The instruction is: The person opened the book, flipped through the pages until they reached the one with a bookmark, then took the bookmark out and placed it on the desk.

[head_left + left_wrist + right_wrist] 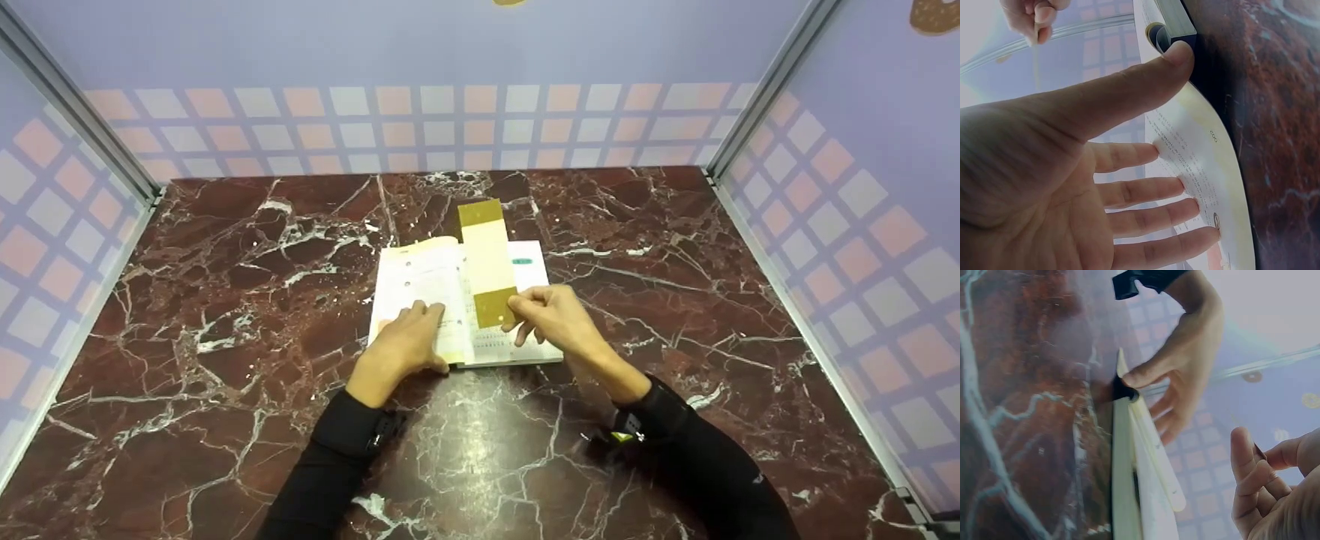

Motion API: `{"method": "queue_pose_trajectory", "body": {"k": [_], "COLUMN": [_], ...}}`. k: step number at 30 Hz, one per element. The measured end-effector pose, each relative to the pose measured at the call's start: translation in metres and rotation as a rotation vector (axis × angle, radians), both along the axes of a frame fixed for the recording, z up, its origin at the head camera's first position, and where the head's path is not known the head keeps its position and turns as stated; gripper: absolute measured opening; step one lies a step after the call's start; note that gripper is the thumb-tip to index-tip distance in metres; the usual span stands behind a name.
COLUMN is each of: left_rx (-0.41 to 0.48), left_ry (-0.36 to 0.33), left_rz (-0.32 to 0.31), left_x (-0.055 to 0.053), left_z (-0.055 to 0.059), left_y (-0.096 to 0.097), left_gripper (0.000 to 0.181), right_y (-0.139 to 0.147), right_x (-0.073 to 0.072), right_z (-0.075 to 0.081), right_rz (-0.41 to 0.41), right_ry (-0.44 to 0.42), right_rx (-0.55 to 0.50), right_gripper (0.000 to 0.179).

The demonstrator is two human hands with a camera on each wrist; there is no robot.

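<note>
An open book (pixel 405 277) lies on the tabletop, printed pages facing up. On its left page rests my left hand (pixel 405 341), four fingertips touching the paper. In the left wrist view those fingers (pixel 1151 218) are nearly straight, and the thumb lies at the book's bottom edge near the spine. My right hand (pixel 559 319) pinches a bookmark-like strip (pixel 487 255) by its lower right corner, between thumb and fingers. Pale yellow fills the strip's middle; both ends are gold-brown. It is above the book, covering part of the right page. The right wrist view shows the book (pixel 1122 478) edge-on.
Under the book is a dark red marbled table (pixel 225 315) with white veins. A checked back wall (pixel 420 127) and side panels with metal corner posts (pixel 772 82) enclose it. Both wrists carry black straps (pixel 386 427) over black sleeves.
</note>
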State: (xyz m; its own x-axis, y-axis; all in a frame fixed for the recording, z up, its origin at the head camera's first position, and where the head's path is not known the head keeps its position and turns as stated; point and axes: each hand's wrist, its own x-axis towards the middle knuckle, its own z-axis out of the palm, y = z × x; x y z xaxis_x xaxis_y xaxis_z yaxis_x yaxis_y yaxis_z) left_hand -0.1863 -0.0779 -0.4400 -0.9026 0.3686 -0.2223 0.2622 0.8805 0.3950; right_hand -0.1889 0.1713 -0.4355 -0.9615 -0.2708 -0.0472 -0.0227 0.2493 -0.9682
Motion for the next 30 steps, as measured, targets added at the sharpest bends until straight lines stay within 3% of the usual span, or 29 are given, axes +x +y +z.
{"method": "queue_pose_trajectory", "body": {"k": [8,15,21,30], "left_rx": [-0.020,-0.023,-0.026,-0.012], "left_ry": [-0.004,0.002,0.009,0.028], "left_rz": [0.002,0.003,-0.006,-0.016], "left_x": [-0.001,0.000,-0.001,0.000], "left_z": [-0.002,-0.002,-0.001,-0.002], "left_y": [0.000,0.001,0.001,-0.001], "left_gripper": [0.087,0.088,0.085,0.085], "right_y": [0.012,0.020,0.031,0.048], "right_x": [-0.001,0.001,0.002,0.005], "right_z": [0.014,0.022,0.033,0.049], "right_rz": [0.007,-0.042,-0.075,-0.137], "right_ry": [0.024,-0.005,0.035,0.059], "right_rx": [-0.017,-0.068,-0.063,-0.155], "right_gripper": [0.023,0.024,0.023,0.019]}}
